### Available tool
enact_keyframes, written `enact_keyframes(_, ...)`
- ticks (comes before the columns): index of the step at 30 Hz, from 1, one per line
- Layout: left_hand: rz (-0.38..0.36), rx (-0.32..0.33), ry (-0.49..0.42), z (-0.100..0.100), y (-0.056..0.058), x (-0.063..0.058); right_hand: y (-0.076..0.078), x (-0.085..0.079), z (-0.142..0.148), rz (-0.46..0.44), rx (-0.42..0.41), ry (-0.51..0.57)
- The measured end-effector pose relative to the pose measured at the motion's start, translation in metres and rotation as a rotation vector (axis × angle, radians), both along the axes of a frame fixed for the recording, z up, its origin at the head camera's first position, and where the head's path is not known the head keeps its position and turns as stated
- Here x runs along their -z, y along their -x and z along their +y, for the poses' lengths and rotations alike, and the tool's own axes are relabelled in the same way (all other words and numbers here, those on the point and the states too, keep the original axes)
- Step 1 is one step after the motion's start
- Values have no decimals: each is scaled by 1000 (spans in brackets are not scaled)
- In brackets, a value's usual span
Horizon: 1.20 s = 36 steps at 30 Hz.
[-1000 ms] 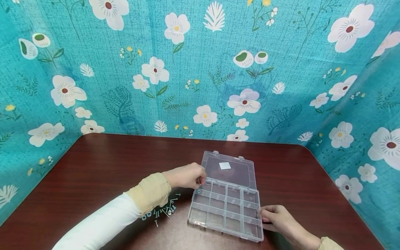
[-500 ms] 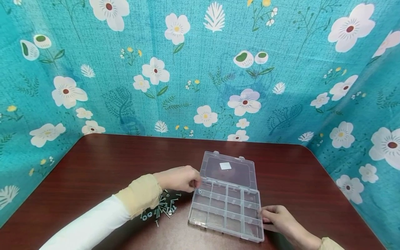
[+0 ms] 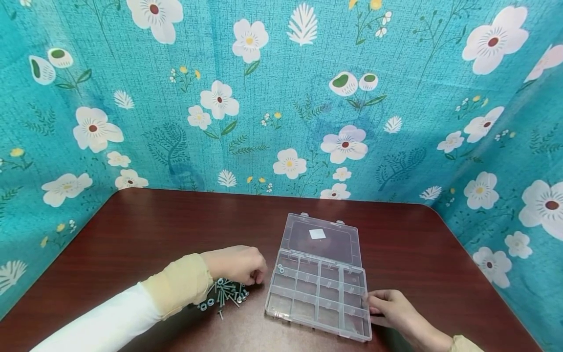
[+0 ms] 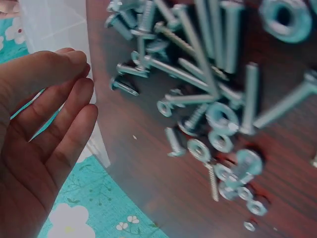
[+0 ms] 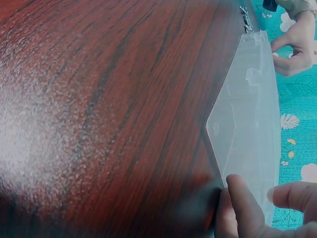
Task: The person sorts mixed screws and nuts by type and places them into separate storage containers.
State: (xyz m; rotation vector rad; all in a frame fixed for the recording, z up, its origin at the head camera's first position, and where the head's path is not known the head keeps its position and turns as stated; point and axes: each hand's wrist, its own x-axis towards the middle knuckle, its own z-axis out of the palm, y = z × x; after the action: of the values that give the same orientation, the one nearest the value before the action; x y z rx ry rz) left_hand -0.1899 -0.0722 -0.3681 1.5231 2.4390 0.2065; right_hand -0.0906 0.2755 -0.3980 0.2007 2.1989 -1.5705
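A clear plastic compartment box (image 3: 316, 304) lies on the table with its lid folded back. Two small nuts (image 3: 280, 268) sit in its far left compartment. Left of the box my left hand (image 3: 242, 264) hovers beside the pile of screws; its fingers, loosely bent, hold nothing in the left wrist view. That pile mixes screws (image 4: 198, 49), washers (image 4: 222, 118) and nuts (image 4: 199, 149), and my left arm partly covers it in the head view. At the box's right side my right hand (image 3: 393, 310) grips the wall between thumb and fingers.
The raised lid (image 3: 323, 244) lies behind the box and bears a small white label (image 3: 317, 233). A dark red-brown table (image 3: 176, 220) carries everything. Behind it hangs a teal flowered cloth (image 3: 264, 98).
My left hand has left the box's far left compartment and moved left and toward me, near the pile. A second nut now shows in that compartment. My right hand has stayed put.
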Motion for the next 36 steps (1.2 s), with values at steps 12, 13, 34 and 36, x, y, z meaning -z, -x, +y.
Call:
enact_keyframes(12,7,-3,16,-14,-2,12,-2,1,2,4,-22,14)
enact_keyframes(13,10,-1,13,-15,-2,13,-2,1,2,3,-23,10)
enact_keyframes(34,-34,8,2,-4,0,14,-1,1,2,3,-9,-2)
enact_keyframes(36,-50,2,-18,-2,2,13,-1,1,1,10,-9,-4)
